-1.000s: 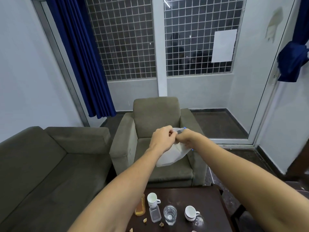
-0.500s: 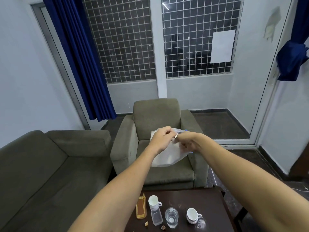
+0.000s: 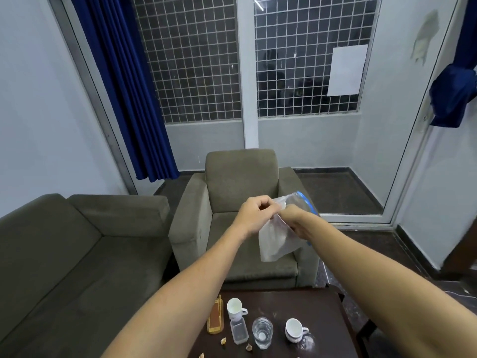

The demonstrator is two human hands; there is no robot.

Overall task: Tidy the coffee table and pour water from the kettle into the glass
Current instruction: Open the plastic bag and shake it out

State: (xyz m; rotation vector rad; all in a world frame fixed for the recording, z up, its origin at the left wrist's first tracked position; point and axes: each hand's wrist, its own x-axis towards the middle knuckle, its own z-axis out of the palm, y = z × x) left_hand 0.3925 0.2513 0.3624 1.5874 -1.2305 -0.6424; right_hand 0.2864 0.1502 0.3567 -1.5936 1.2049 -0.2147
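From my remote seat I see both bare arms stretched out over the table, meeting in the air in front of the olive-grey fabric armchair. My left hand has its fingers curled and pinches the top edge of a clear plastic zip bag with a blue strip along its mouth. My right hand grips the same bag just beside it, fingers curled into the plastic. The bag hangs tilted from that hold, its blue-edged mouth up and to the right, well above the dark brown wooden coffee table. Towards the table's left end the clear drinking glass stands upright with water in it, between a small clear plastic box on its left and a white ceramic cup on its right. A second white ceramic cup stands just behind the plastic box, and a flat amber-brown case with a gold rim lies at the table's left edge. Small tan scraps lie scattered on the near side of the box and the glass. Something clear and shiny sits by the right cup's handle; I cannot tell what it is. An olive-grey sofa stands to the left, and a blue curtain hangs beside the grilled window
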